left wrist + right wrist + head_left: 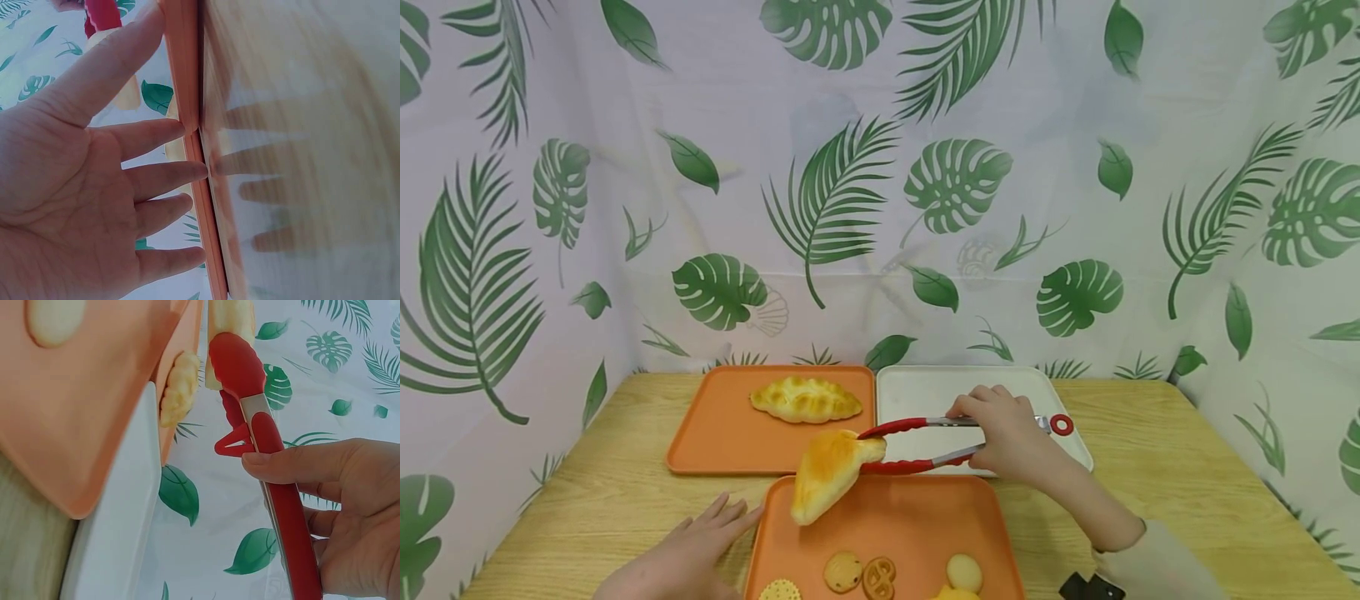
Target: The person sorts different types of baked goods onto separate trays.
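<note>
My right hand grips a pair of red-tipped metal tongs, thumb pressed along one arm in the right wrist view. The tongs' red tips pinch the narrow end of a golden bread roll, which hangs tilted over the near orange tray. My left hand lies beside that tray's left edge, fingers spread and straight, fingertips right at the rim in the left wrist view. A second, ridged bread loaf rests on the far orange tray.
A white tray stands at the back right, under the tongs. On the near tray lie a round cookie, a pretzel-shaped cookie, a dotted cracker and a pale round piece. Leaf-patterned cloth walls the wooden table.
</note>
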Demonstrator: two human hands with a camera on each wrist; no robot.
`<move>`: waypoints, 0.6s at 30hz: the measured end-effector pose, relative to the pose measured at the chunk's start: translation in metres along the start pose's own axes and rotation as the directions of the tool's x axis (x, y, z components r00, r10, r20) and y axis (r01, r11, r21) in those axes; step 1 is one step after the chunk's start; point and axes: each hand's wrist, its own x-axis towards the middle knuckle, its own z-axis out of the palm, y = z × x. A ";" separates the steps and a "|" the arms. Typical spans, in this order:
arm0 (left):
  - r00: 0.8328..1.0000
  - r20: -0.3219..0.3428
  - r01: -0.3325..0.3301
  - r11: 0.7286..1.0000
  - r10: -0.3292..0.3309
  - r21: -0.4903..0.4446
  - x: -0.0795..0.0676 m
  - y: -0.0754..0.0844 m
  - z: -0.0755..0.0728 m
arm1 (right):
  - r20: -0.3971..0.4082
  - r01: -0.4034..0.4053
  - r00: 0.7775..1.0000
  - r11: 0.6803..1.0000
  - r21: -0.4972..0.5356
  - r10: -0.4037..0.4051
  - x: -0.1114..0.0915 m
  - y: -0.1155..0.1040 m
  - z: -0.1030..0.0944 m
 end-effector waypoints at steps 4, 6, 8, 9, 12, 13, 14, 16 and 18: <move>1.000 -0.001 -0.001 1.000 0.001 0.003 0.000 -0.001 0.001 | -0.020 -0.005 1.000 1.000 0.019 0.005 0.008 -0.001 -0.003; 1.000 -0.005 -0.003 1.000 0.003 0.008 0.001 -0.001 0.001 | -0.025 -0.010 1.000 1.000 0.026 0.010 0.014 -0.004 -0.004; 1.000 -0.007 -0.004 1.000 0.004 0.009 0.001 -0.002 0.002 | -0.026 -0.020 0.999 0.999 0.034 0.021 0.021 -0.006 -0.004; 1.000 -0.008 -0.005 1.000 0.005 0.012 0.002 -0.003 0.002 | -0.027 -0.023 0.999 0.999 0.036 0.024 0.024 -0.008 -0.003; 1.000 -0.003 -0.011 1.000 0.011 0.016 0.003 -0.004 0.002 | -0.027 -0.036 0.999 0.998 0.042 0.037 0.035 -0.013 -0.001; 1.000 -0.002 -0.013 1.000 0.013 0.017 0.003 -0.004 0.002 | -0.025 -0.040 0.999 0.998 0.044 0.041 0.039 -0.015 0.000; 1.000 0.000 -0.014 1.000 0.014 0.015 0.003 -0.005 0.003 | -0.022 -0.040 0.999 0.998 0.045 0.041 0.043 -0.016 0.002; 1.000 -0.001 -0.019 1.000 0.019 0.018 0.004 -0.005 0.003 | -0.012 -0.047 0.999 0.998 0.044 0.047 0.052 -0.020 0.005; 1.000 -0.004 -0.020 1.000 0.020 0.017 0.004 -0.005 0.003 | 0.002 -0.058 0.998 0.997 0.042 0.058 0.061 -0.025 0.009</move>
